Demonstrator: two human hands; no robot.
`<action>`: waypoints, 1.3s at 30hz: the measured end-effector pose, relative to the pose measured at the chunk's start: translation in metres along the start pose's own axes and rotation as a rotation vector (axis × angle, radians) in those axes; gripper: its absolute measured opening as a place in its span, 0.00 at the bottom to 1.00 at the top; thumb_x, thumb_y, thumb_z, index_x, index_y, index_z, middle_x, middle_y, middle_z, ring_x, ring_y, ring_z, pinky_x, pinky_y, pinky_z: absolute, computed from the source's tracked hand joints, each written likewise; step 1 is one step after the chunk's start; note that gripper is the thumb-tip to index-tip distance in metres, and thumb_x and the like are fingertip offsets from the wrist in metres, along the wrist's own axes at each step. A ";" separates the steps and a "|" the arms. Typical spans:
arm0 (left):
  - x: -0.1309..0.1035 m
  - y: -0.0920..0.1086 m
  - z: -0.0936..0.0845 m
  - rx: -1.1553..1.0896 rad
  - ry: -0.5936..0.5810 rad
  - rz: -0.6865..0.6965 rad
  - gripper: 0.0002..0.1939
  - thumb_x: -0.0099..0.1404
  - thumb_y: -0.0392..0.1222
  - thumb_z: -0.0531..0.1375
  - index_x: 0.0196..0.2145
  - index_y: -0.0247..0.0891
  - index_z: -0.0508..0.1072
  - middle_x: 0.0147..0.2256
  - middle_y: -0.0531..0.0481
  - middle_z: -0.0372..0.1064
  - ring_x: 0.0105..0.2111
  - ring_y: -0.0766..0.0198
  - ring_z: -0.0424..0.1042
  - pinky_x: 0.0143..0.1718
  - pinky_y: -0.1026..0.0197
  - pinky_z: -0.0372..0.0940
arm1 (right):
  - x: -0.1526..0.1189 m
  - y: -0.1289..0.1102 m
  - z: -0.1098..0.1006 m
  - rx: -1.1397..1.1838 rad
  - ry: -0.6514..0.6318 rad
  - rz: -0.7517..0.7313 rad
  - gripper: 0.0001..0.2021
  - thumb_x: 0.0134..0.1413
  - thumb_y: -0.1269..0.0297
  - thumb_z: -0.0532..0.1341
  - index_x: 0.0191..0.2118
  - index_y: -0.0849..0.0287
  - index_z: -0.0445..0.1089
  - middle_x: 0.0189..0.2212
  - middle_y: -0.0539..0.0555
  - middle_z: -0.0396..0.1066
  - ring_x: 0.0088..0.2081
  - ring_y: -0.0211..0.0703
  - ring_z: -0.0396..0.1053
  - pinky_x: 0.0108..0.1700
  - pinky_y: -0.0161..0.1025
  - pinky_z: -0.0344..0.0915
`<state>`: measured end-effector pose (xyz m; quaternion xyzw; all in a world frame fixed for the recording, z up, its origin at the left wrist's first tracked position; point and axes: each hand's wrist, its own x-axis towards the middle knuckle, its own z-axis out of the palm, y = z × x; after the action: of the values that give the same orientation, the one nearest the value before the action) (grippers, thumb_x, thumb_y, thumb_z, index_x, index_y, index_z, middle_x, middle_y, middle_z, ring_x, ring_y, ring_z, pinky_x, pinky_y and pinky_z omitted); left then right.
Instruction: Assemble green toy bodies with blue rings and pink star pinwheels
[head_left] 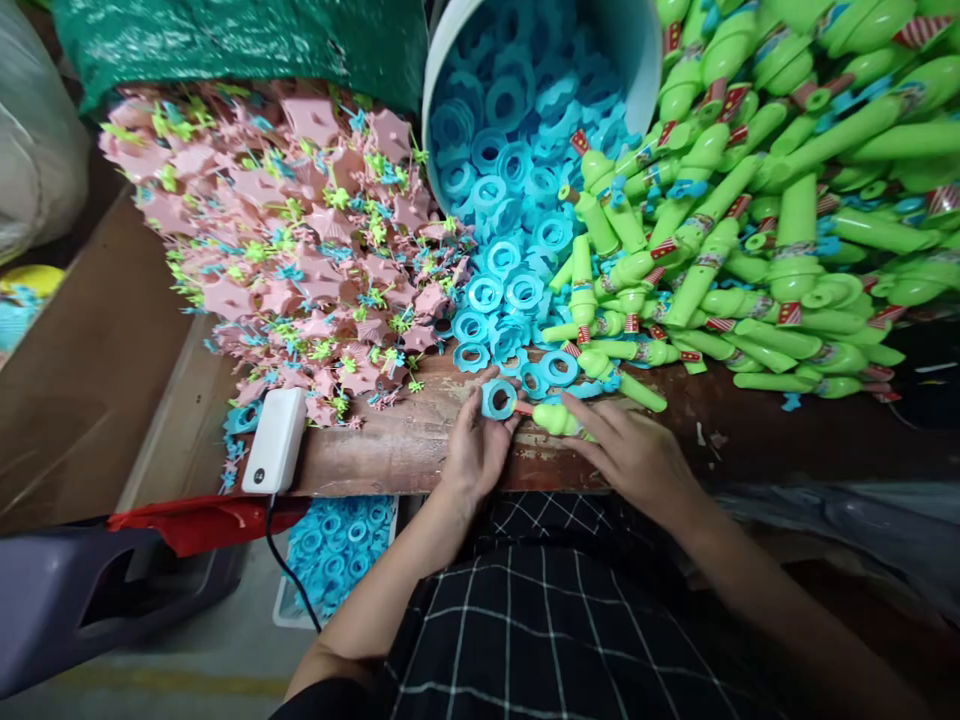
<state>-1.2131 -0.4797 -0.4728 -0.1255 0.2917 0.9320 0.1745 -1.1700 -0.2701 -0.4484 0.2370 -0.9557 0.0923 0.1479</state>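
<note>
At the table's front edge my left hand (pixel 477 450) holds a blue ring (pixel 498 399) between its fingers, the ring's opening facing up. My right hand (pixel 630 450) is closed around a bright green toy piece (pixel 553 418) lying sideways. The piece's thin reddish tip points left and touches or overlaps the right side of the ring. Just beyond my hands lie loose blue rings (pixel 559 368), spilling from a tipped white bucket (pixel 637 60). On the right is a large heap of green toy pieces (pixel 705 270) with red striped parts.
Pink star-shaped parts (pixel 315 270) with small green and blue figures pile up at the left, under a green sack (pixel 240 45). A white power bank (pixel 275 440) with a black cable sits on the wooden table (pixel 390 450). Below stands a bin of blue rings (pixel 341 550) beside a purple stool (pixel 52 600).
</note>
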 end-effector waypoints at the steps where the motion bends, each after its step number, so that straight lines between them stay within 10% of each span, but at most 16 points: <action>1: 0.002 -0.001 0.004 -0.015 -0.005 0.005 0.16 0.70 0.47 0.60 0.53 0.42 0.74 0.45 0.47 0.76 0.46 0.61 0.75 0.50 0.59 0.68 | 0.003 -0.009 0.004 -0.028 0.010 0.002 0.23 0.71 0.56 0.57 0.65 0.62 0.65 0.34 0.54 0.73 0.32 0.44 0.71 0.34 0.41 0.62; 6: -0.003 -0.006 0.011 0.108 -0.059 0.082 0.24 0.66 0.41 0.64 0.59 0.41 0.70 0.47 0.47 0.76 0.50 0.60 0.73 0.55 0.59 0.63 | 0.013 -0.039 0.018 0.240 0.010 0.266 0.23 0.71 0.47 0.53 0.51 0.64 0.70 0.34 0.60 0.75 0.31 0.47 0.73 0.29 0.41 0.59; 14: 0.000 0.029 0.008 0.760 -0.300 0.201 0.32 0.72 0.50 0.58 0.70 0.46 0.56 0.63 0.41 0.64 0.63 0.50 0.64 0.63 0.46 0.59 | 0.025 -0.050 0.017 1.844 -0.432 0.951 0.24 0.58 0.38 0.62 0.41 0.54 0.57 0.22 0.43 0.64 0.14 0.28 0.45 0.15 0.29 0.41; 18: 0.058 0.083 0.004 1.497 0.072 0.843 0.32 0.68 0.44 0.62 0.67 0.42 0.61 0.69 0.40 0.54 0.71 0.43 0.46 0.71 0.37 0.42 | 0.028 -0.041 0.029 1.651 -0.469 0.899 0.23 0.58 0.41 0.65 0.41 0.58 0.62 0.25 0.47 0.70 0.16 0.28 0.54 0.17 0.28 0.44; 23: 0.095 0.131 0.002 1.919 0.168 1.002 0.18 0.72 0.37 0.56 0.55 0.47 0.75 0.54 0.44 0.73 0.66 0.42 0.55 0.68 0.33 0.42 | 0.031 -0.033 0.039 1.487 -0.379 0.814 0.27 0.58 0.39 0.63 0.48 0.60 0.65 0.28 0.49 0.70 0.20 0.29 0.58 0.20 0.29 0.52; 29: 0.033 0.094 -0.032 1.979 0.003 1.087 0.25 0.72 0.37 0.58 0.63 0.61 0.69 0.58 0.53 0.73 0.56 0.45 0.64 0.60 0.40 0.54 | 0.023 -0.019 0.027 1.561 -0.282 0.784 0.26 0.62 0.44 0.62 0.56 0.59 0.66 0.34 0.51 0.71 0.22 0.32 0.62 0.24 0.34 0.59; 35: -0.013 0.057 -0.076 1.939 -0.285 0.916 0.24 0.72 0.32 0.55 0.61 0.53 0.71 0.60 0.46 0.71 0.53 0.51 0.67 0.53 0.47 0.63 | 0.001 -0.013 0.019 1.280 -0.392 0.788 0.33 0.59 0.42 0.63 0.61 0.60 0.67 0.30 0.51 0.73 0.22 0.34 0.61 0.25 0.36 0.62; 39: -0.018 0.057 -0.063 1.833 -0.131 0.748 0.11 0.69 0.39 0.61 0.49 0.45 0.76 0.60 0.44 0.67 0.58 0.50 0.64 0.58 0.44 0.62 | -0.003 -0.020 0.024 1.052 -0.392 0.713 0.29 0.61 0.43 0.60 0.58 0.60 0.72 0.33 0.55 0.77 0.30 0.44 0.72 0.36 0.42 0.72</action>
<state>-1.2116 -0.5656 -0.4888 0.2102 0.9103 0.3463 -0.0857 -1.1634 -0.2921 -0.4704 -0.0408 -0.8123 0.5450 -0.2035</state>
